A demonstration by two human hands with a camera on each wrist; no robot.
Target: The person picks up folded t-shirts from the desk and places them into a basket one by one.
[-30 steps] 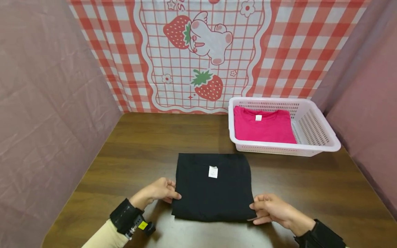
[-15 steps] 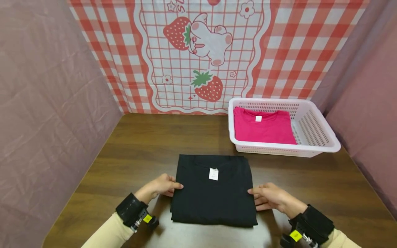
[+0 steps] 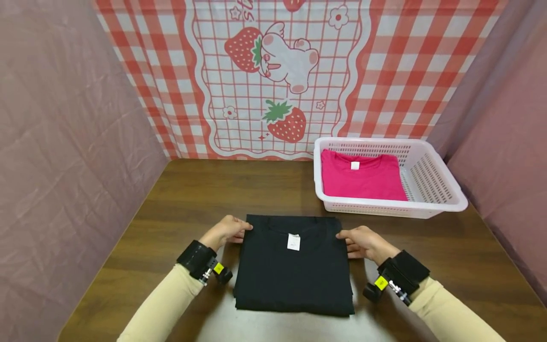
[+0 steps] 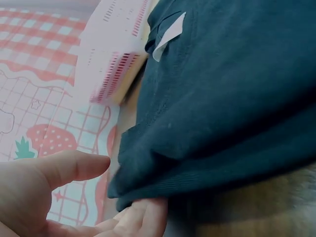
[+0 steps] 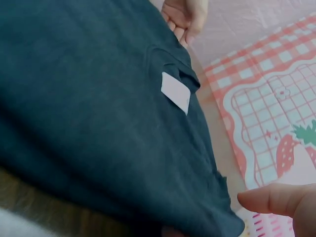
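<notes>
A folded black T-shirt [image 3: 295, 275] with a white neck label [image 3: 293, 242] lies on the table, its neckline facing away from me. At its far left corner is my left hand [image 3: 227, 230]. The left wrist view shows the left thumb [image 4: 81, 167] raised just off the cloth, with the fingers [image 4: 140, 217] touching the underside of the edge. My right hand [image 3: 365, 243] is by the far right corner. In the right wrist view, the right thumb [image 5: 269, 198] stands apart from the cloth, and the other right fingers are mostly hidden beneath the shirt.
A white plastic basket [image 3: 391, 205] stands at the back right of the wooden table [image 3: 205, 190]. Inside it, on the left, lies a folded pink T-shirt [image 3: 363, 180]. A checked strawberry cloth [image 3: 273, 118] hangs behind, with plain pinkish curtains [image 3: 77, 142] at both sides.
Both hands have moved away from me along the shirt's sides, from the near part to the far corners. The black T-shirt stays in nearly the same place, its near edge now flatter.
</notes>
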